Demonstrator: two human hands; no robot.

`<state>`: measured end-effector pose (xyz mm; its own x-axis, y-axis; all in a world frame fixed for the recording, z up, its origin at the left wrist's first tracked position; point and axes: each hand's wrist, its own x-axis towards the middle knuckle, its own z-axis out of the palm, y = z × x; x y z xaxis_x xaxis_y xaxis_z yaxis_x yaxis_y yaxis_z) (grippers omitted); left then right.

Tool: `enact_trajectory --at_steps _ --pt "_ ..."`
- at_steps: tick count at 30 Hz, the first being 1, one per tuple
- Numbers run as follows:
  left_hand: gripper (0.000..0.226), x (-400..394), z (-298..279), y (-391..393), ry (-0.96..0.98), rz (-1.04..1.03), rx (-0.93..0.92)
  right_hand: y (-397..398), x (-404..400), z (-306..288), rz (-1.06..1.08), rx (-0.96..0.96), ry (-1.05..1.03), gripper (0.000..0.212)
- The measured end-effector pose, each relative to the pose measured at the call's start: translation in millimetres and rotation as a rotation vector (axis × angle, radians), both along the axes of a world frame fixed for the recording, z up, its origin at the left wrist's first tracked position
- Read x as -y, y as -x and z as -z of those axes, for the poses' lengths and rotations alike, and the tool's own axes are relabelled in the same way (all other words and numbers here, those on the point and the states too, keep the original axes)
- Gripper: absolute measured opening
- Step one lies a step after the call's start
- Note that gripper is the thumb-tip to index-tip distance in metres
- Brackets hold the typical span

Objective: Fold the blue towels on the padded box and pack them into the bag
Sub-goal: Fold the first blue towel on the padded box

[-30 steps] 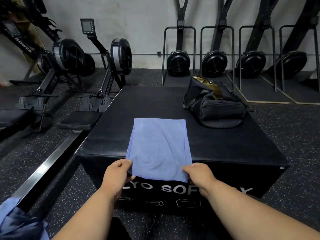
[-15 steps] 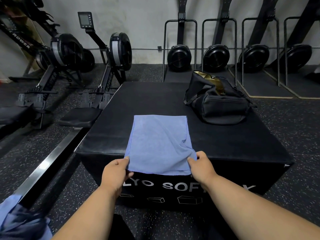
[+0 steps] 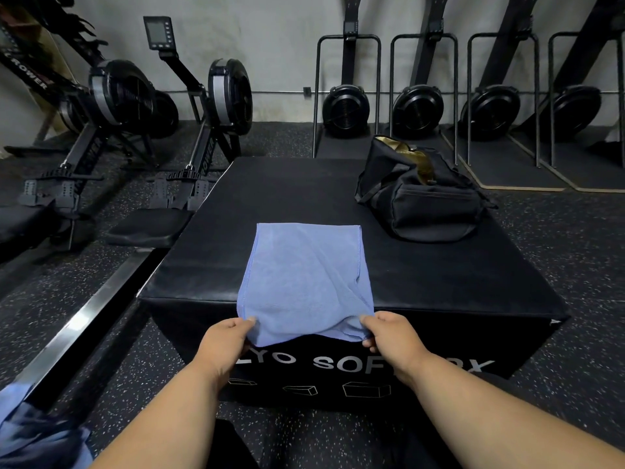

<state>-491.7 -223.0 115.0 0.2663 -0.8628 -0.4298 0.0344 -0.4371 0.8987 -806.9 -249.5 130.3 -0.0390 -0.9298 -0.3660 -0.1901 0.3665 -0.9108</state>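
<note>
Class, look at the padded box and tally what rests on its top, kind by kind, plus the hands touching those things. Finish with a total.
Blue towel: 1, lying on the padded box, near edge hanging over the front
Black bag: 1
Hands pinching the towel's near corners: 2, left hand and right hand
Total: 4

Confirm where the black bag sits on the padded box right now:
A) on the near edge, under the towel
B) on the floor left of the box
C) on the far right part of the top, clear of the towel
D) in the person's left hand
C: the black bag rests on the far right of the padded box top, apart from the blue towel, whose near corners the left hand and right hand pinch.
</note>
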Motion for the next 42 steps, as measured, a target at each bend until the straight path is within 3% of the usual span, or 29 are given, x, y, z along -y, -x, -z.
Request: enact_trajectory --at_steps 3,6,11,16,24,28,42 --pt "0.009 -3.0 -6.7 1.7 0.039 0.013 -0.008 3.2 -0.8 1.3 0.014 0.002 0.018 0.020" --pt "0.030 -4.1 -5.1 -2.3 0.057 0.045 0.081 7.7 -1.9 -0.4 0.017 0.002 0.040 0.024" --pt "0.008 -7.0 -6.6 -4.7 0.062 -0.051 0.126 10.8 -4.4 -7.9 0.041 -0.003 0.072 0.034" --pt "0.027 -6.9 -7.1 -7.9 0.058 -0.106 0.210 9.6 -5.1 -12.8 0.073 -0.011 0.108 0.039" --pt "0.028 1.9 -4.0 -2.4 0.063 -0.085 0.176 9.0 -7.9 -19.7 0.100 -0.043 0.143 0.041" --pt "0.027 12.1 -1.1 4.9 0.029 -0.145 0.062 10.2 -9.0 -20.3 0.112 -0.056 0.147 0.044" --pt "0.034 2.0 -18.2 9.5 0.031 -0.155 -0.032 11.8 -4.1 -19.4 0.126 0.061 0.126 0.026"
